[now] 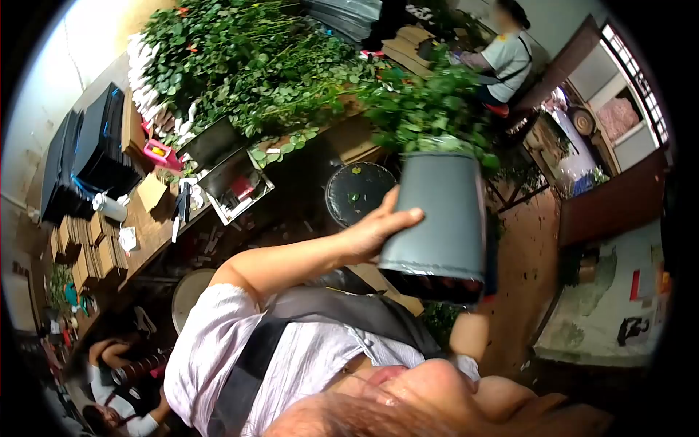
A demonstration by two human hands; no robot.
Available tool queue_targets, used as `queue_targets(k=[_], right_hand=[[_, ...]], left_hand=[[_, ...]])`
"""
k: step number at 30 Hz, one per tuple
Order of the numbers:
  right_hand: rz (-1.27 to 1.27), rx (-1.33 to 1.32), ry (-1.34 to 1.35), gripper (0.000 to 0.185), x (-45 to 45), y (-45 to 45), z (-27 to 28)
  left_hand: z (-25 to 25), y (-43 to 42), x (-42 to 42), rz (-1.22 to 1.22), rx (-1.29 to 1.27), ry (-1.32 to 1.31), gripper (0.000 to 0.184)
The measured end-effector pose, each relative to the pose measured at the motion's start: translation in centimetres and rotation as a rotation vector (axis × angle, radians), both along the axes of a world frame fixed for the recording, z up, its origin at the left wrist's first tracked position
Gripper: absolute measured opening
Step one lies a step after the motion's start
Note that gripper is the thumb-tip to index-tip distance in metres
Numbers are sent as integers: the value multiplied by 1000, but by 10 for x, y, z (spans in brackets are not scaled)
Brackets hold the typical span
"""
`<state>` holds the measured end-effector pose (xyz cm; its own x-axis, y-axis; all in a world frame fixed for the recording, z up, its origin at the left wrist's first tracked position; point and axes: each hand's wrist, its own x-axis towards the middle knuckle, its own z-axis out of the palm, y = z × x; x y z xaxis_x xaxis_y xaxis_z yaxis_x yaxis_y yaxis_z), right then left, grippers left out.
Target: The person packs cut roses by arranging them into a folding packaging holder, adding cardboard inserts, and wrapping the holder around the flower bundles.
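A bunch of leafy stems (429,109) is wrapped in a smooth grey sleeve (440,211), held up in front of my chest. Green leaves spill from its far end. The near end is an opening with dark, partly reddish contents that I cannot make out. My left hand (382,229) grips the sleeve's left side, thumb laid along the surface and the other fingers mostly hidden behind it. Only part of my right forearm (470,335) shows, below the sleeve. My right hand is hidden behind the bunch.
A large heap of leafy stems (240,73) covers the far bench. Along the left stand black stacked sheets (105,138), cardboard pieces (95,251) and an open box (237,186). A round black-topped drum (358,191) is near my left hand. One person (506,62) works at the back right, another (109,393) sits lower left.
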<state>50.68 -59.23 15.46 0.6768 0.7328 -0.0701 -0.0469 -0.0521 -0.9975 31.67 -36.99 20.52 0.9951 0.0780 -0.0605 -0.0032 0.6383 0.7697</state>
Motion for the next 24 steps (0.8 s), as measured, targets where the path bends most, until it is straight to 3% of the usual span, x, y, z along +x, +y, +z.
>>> queue_targets(k=[3,5,9,14,15,16,17,21,22,24], right_hand=[[-100,-72,-149,64,-7,-37,10],[-145,-99,-234,64,-11,-55,17],[-211,-147,-386,65,-22,-71,39],[-196,-183,-567,66,-36,-60,79],[-170,-179,-589,66,-36,-55,83],[-147,-172,-604,66,-36,-50,88],[-123,-165,-612,66,-36,-46,91],[-45,-140,-607,67,-36,-37,95],[-31,-137,-600,68,-38,-37,94],[-7,-131,-587,68,-42,-37,90]], left_hand=[[7,-25,-3,2,85,-59,108],[-18,-38,5,-30,160,-133,108],[-17,-43,11,-92,124,-209,107],[7,-13,41,-156,-39,-11,94],[24,-7,43,-254,-192,178,87],[6,3,64,-418,-351,165,59],[20,-6,71,-199,-341,73,52],[19,-5,99,-429,-516,18,52],[27,-16,99,-321,-349,127,62],[16,-20,108,-571,-593,55,59]])
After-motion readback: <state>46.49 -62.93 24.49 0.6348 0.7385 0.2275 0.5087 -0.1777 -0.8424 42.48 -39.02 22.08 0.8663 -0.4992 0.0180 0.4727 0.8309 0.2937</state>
